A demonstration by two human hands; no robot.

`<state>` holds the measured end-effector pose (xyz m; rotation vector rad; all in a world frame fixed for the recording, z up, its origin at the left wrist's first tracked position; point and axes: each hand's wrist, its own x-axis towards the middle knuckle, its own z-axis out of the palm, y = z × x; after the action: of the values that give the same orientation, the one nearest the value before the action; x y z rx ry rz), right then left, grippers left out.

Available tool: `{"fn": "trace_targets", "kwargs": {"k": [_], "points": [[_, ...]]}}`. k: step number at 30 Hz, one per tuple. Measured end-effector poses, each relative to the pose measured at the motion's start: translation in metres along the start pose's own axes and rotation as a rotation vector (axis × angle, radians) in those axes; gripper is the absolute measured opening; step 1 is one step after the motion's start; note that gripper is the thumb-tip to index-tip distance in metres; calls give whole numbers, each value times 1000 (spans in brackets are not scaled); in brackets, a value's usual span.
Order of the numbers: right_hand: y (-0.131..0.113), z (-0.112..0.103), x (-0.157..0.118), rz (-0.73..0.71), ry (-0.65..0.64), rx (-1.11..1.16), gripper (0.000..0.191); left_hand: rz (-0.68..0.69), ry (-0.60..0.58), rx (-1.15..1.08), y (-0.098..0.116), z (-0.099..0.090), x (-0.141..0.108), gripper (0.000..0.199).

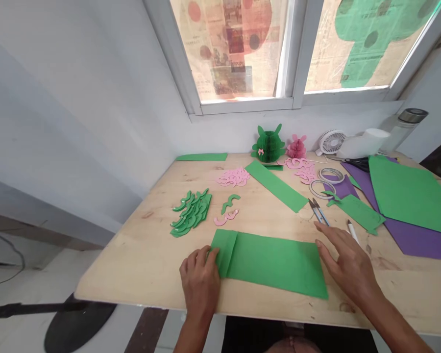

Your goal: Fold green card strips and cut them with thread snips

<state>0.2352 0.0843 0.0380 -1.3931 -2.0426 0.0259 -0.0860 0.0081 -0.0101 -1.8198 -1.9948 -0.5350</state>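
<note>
A long strip of green paper [275,262] lies across the front of the table, its left end folded over into a narrow flap [226,252]. My left hand [200,279] grips that folded end, with the thumb on the flap and the other fingers curled at the edge. At the strip's opposite end, my right hand [349,262] is open, thumb and fingers apart, holding nothing. Its fingertips are close to a compass [319,212] and a white pen [352,230]. Beyond the strip are a wavy green cutout [230,202] and a wavy pink cutout [226,217].
Green cutouts [191,213] and pink cutouts [234,176] lie in piles. Another green strip [276,185], tape rolls [322,189] and large green sheets [411,196] over purple paper [419,240] cover the right side. A green paper figure [268,146] and a small fan [331,142] stand behind.
</note>
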Motion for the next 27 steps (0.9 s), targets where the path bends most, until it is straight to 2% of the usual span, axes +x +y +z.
{"fn": "trace_targets", "kwargs": {"k": [2, 4, 5, 8, 10, 13, 18, 22, 27], "points": [[-1, 11, 32, -79, -98, -53, 37, 19, 3, -19, -2, 1, 0, 30], [-1, 29, 66, -83, -278, -183, 40, 19, 7, -36, -2, 1, 0, 31], [-1, 40, 82, -80, -321, -212, 40, 15, 10, -41, -2, 1, 0, 31], [1, 73, 120, -40, -372, -290, 43, 2, 32, -44, 0, 1, -1, 28], [2, 89, 136, -12, -405, -339, 46, -5, 44, -45, 1, 2, -1, 27], [4, 101, 148, 15, -461, -392, 47, -13, 42, -50, 2, 3, -2, 26], [-2, 102, 148, 18, -524, -428, 38, -40, 21, -83, 4, 1, -2, 24], [-11, 102, 144, 61, -514, -412, 30, -28, 29, -121, 4, -1, -1, 26], [-14, 96, 151, 189, -462, -294, 24, 18, 41, -148, 5, -1, -1, 27]]}}
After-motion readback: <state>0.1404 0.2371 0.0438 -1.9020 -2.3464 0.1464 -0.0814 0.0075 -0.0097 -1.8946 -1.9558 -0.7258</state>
